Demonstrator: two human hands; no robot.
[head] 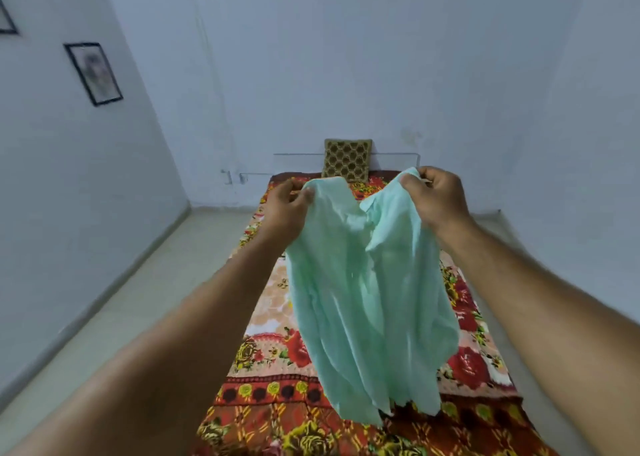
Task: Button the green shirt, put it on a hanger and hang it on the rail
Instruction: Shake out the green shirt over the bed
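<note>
A pale green shirt (pixel 367 293) hangs in the air over the bed, held up by its two top corners. My left hand (pixel 285 209) grips the left top corner, fingers curled round the cloth. At the right top corner, my right hand (pixel 434 197) pinches the fabric. The shirt sags in a V between the hands, and its lower hem brushes the bed cover near the front. No hanger or rail is in view.
A bed with a red and yellow floral cover (pixel 277 417) runs from the front to the far wall. A brown patterned cushion (pixel 347 159) leans against that wall. Pale tiled floor (pixel 138 299) lies to the left; framed pictures (pixel 93 73) hang on the left wall.
</note>
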